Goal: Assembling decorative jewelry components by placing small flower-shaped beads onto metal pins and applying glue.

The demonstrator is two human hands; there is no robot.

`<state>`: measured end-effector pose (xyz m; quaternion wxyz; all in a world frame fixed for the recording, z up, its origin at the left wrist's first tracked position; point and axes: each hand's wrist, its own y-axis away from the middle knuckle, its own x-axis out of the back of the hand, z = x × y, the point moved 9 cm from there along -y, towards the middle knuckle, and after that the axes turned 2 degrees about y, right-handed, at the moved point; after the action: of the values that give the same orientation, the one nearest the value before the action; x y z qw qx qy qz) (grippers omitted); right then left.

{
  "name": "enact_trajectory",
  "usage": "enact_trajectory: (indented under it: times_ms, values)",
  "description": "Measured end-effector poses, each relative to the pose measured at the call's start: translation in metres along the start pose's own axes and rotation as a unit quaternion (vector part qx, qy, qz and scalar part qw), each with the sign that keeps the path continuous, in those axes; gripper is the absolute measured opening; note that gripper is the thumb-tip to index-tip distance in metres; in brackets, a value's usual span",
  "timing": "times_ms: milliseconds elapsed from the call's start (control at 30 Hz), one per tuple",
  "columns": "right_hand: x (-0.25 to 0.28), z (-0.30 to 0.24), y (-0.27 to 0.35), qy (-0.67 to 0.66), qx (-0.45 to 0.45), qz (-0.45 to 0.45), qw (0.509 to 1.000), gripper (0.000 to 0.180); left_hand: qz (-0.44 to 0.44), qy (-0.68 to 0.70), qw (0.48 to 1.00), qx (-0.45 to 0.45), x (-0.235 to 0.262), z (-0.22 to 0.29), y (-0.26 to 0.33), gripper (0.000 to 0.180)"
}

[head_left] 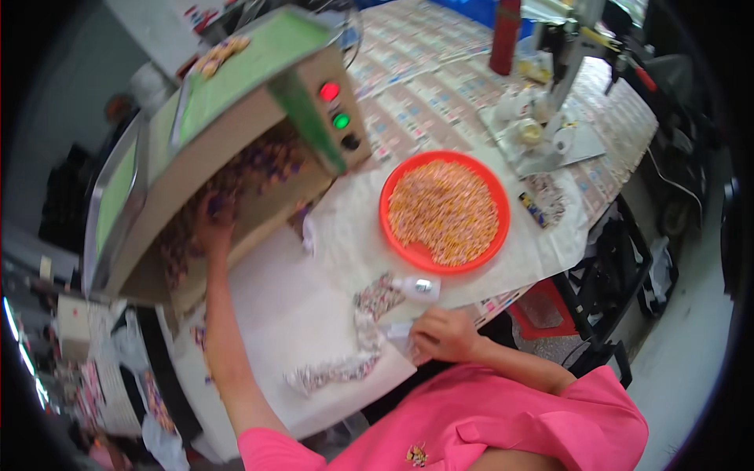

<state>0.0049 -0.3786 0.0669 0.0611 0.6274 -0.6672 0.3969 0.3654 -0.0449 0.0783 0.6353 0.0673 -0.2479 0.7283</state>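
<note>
Left hand (214,221) reaches, fingers curled (grip unclear), into the machine's chute (236,196) still full of small wrapped pieces, while right hand (444,334) rests closed beside the sachet strip (357,345), already laid out.

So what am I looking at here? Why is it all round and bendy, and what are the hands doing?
The picture comes from a small camera worn on a person's head, looking down. Its wide lens bends straight edges, so everything looks round. The arms coming from the bottom belong to that person, who wears a pink shirt. The left hand reaches into the open mouth of a box-shaped machine with a red and a green light, among small colourful pieces inside. The right hand rests on the white-covered table, touching a strip of patterned wrappers. Nearby lie a small white bottle and a round orange tray full of tiny thin sticks. Whether the left hand grips anything is hidden.
</note>
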Motion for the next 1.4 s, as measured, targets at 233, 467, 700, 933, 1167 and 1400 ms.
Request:
enact_trajectory:
  times_ms: [233,467,700,933,1167,1400]
  values:
    - [-0.019,-0.012,0.023,-0.037,0.007,-0.011,0.999,0.012,-0.06,0.018,0.995,-0.073,-0.031,0.068,0.217,0.029]
    - [-0.005,-0.021,0.061,-0.061,0.028,-0.006,0.998,0.01,-0.075,-0.181,0.966,-0.169,-0.063,0.122,0.327,0.037]
    - [0.049,-0.019,0.065,-0.055,-0.014,0.097,0.994,0.011,-0.1,-0.031,0.987,-0.121,-0.051,0.139,0.355,0.044]
    - [0.05,-0.022,0.043,0.089,0.032,0.065,0.993,0.023,-0.002,0.17,0.984,0.063,-0.016,0.076,0.369,0.037]
    - [0.022,-0.018,0.027,0.154,0.001,0.013,0.988,0.028,-0.011,-0.152,0.981,-0.12,-0.026,0.134,0.382,0.026]
    - [-0.009,-0.006,0.008,0.216,-0.027,-0.054,0.974,0.032,-0.004,-0.158,0.974,-0.163,-0.034,0.117,0.364,0.024]
